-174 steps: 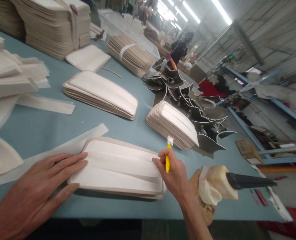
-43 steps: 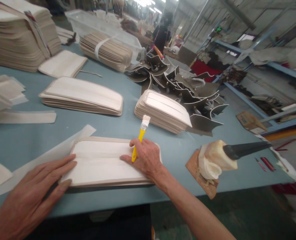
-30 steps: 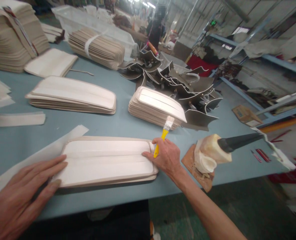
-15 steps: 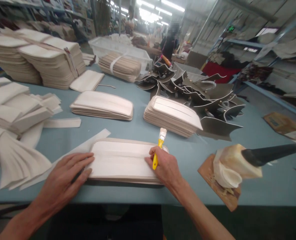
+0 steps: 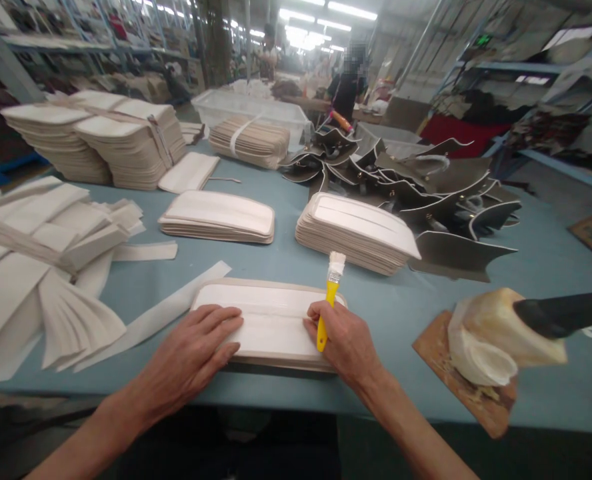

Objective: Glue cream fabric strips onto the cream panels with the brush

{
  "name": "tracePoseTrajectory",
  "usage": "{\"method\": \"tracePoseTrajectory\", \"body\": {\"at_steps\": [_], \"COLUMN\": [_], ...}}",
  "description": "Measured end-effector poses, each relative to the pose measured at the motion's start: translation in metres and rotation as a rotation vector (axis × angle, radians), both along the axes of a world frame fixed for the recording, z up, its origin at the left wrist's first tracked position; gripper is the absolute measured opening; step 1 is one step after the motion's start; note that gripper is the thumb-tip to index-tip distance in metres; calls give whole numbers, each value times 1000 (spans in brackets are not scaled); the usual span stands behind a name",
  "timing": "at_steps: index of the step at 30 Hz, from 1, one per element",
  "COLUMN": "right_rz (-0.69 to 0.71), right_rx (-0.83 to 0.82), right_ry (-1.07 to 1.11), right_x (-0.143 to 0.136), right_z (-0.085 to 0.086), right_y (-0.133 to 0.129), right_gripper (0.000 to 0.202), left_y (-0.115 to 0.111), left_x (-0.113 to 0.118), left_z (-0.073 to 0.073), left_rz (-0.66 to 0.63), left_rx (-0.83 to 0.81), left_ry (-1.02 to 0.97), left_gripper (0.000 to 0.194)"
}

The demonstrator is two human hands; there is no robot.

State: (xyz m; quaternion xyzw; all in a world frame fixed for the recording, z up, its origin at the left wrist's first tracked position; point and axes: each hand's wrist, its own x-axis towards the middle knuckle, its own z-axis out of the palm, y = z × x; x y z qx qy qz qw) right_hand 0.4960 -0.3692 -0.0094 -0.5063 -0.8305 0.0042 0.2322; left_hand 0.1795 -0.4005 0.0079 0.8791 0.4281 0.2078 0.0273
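In front of me lies a low stack of pale panels (image 5: 276, 327) with rounded corners; a lengthwise strip or crease runs along the top one. My left hand (image 5: 196, 347) rests on its left part, fingers stretched out flat. A yellow-handled paintbrush (image 5: 329, 300) is held in my right hand (image 5: 349, 340), its whitish bristles pointing up and away from me. The fingertips of that hand touch the right end of the top panel. Left of the stack a thin white strip (image 5: 161, 317) lies slantwise on the table.
Behind are two more panel stacks (image 5: 221, 212) (image 5: 359, 230) and dark grey leather-like pieces (image 5: 426, 193). Bundled panels (image 5: 131, 140) and a clear plastic bin (image 5: 251, 103) stand farther back. Loose pale strips (image 5: 41, 247) lie left. At right, a glue-caked container (image 5: 496, 333) sits on a brown board (image 5: 436, 343).
My left hand has slid right over the top panel, from its left edge further onto it. The right hand still grips the paintbrush at the right end. The view has shifted slightly.
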Motion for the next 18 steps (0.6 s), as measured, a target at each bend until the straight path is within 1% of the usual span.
{"method": "tracePoseTrajectory", "body": {"at_steps": [2, 5, 9, 14, 18], "right_rz": [-2, -26, -44, -28, -25], "right_rx": [-28, -86, -117, -141, -95], "right_ry": [0, 22, 26, 17, 19], "right_x": [1, 4, 7, 6, 5], "right_z": [-1, -3, -1, 2, 2], "right_y": [0, -1, -1, -1, -3], "right_gripper": [10, 10, 8, 7, 6], "left_y": [-1, -2, 0, 6, 4], "left_x": [6, 8, 16, 49, 74], "left_z": [-2, -3, 1, 11, 18], "left_rz": [-21, -24, -52, -124, -128], "left_rx": [5, 18, -16, -86, -157], "left_ry": [8, 33, 20, 30, 35], "left_gripper": [37, 39, 39, 37, 33]}}
